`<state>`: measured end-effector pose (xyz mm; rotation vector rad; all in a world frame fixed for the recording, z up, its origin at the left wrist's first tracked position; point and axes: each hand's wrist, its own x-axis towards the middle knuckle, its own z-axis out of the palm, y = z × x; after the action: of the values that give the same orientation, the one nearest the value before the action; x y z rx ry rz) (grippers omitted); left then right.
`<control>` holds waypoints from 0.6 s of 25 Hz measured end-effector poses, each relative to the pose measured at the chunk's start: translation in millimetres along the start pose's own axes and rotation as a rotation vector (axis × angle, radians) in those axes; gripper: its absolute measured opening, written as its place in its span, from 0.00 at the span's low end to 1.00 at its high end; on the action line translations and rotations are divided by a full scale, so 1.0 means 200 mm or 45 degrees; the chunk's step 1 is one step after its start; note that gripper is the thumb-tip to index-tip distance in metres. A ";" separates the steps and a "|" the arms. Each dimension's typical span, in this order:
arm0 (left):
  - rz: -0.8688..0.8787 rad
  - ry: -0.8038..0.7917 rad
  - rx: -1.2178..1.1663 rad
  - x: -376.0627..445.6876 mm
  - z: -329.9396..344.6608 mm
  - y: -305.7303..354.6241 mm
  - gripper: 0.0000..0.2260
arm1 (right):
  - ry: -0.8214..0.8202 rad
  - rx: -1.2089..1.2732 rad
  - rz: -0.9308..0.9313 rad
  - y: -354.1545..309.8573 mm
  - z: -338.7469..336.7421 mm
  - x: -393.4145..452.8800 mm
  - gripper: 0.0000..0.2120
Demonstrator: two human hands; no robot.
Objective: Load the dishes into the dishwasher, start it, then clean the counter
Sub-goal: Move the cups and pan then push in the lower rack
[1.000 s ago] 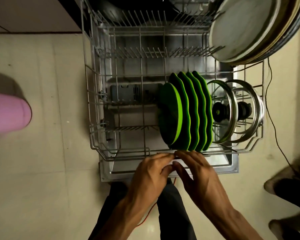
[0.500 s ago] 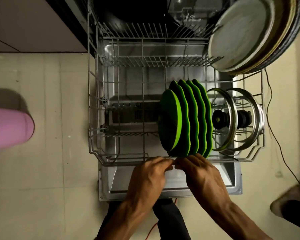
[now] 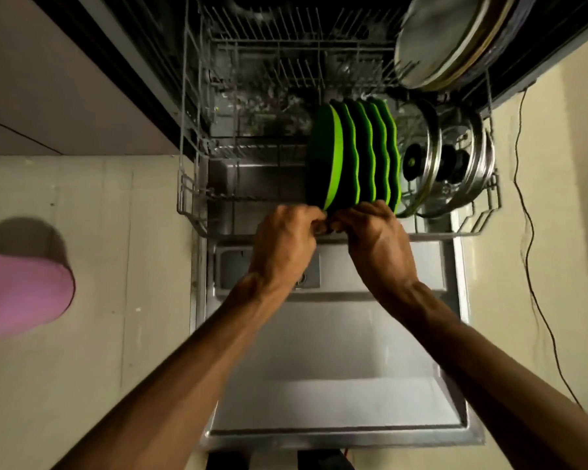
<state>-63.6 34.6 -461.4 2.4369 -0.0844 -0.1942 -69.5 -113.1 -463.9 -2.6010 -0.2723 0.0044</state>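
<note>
Pale tiled floor [image 3: 92, 361] all around. Lying on it at the far left edge, a pink rounded object [image 3: 19, 296], dark shadow just behind. Above that, still on the floor's left side, a beige cabinet front [image 3: 48, 96] meeting the tiles. At the floor's right side, a thin black cable [image 3: 532, 266] trailing down in loose curves toward the near edge.

Both bare forearms reach forward from the lower corners and converge toward the middle. The left hand [image 3: 286, 242] shows its back to the camera, fingers curled forward and downward with the knuckles raised. The right hand [image 3: 379, 242] lies just beside it in the same curled pose, and the fingertips of the two nearly meet.
</note>
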 end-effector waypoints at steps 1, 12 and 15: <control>0.015 0.020 0.042 0.08 -0.02 0.01 0.12 | 0.020 -0.019 0.001 0.01 0.00 0.08 0.13; 0.182 -0.233 1.029 0.20 0.09 0.01 0.32 | -0.168 -0.594 0.005 0.11 0.13 0.21 0.44; 0.192 -0.219 1.007 0.32 0.07 0.00 0.35 | -0.241 -0.587 0.011 0.12 0.12 0.33 0.46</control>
<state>-2.3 19.7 -479.3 3.1724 -0.5028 -0.3537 -1.6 -109.0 -493.9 -3.0648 -0.3658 0.2153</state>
